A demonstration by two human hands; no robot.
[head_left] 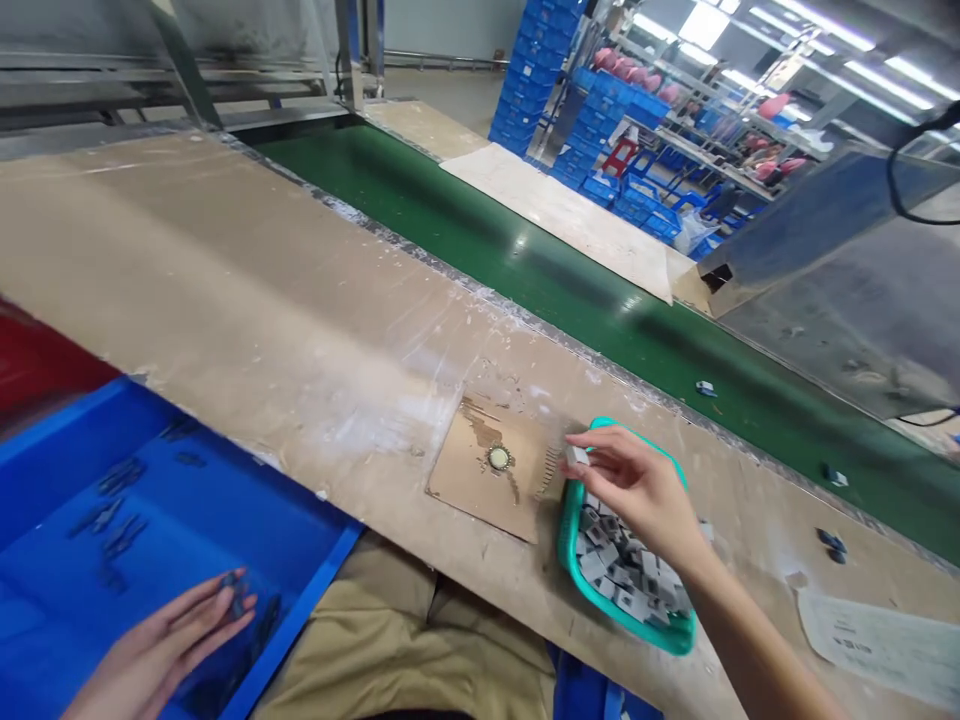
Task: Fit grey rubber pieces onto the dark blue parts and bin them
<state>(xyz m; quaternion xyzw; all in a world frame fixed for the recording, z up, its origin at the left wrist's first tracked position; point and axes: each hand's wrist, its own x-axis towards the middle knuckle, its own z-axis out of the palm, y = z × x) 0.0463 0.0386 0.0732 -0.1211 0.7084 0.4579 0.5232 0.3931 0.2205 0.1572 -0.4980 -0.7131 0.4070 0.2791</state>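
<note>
The right hand point(649, 495) pinches a small white block point(577, 456) between thumb and fingers, above the far left edge of a green basket point(626, 634). Below those fingers, the basket holds a pile of grey blocks point(637, 578). Just left of them, a cardboard sheet point(461, 470) lies on the table point(247, 290), bearing a round cap point(499, 458). The left hand point(161, 640) pinches a dark piece point(237, 597) within a blue bin point(313, 598); more dark pieces point(120, 530) lie beyond its fingers, to their left.
</note>
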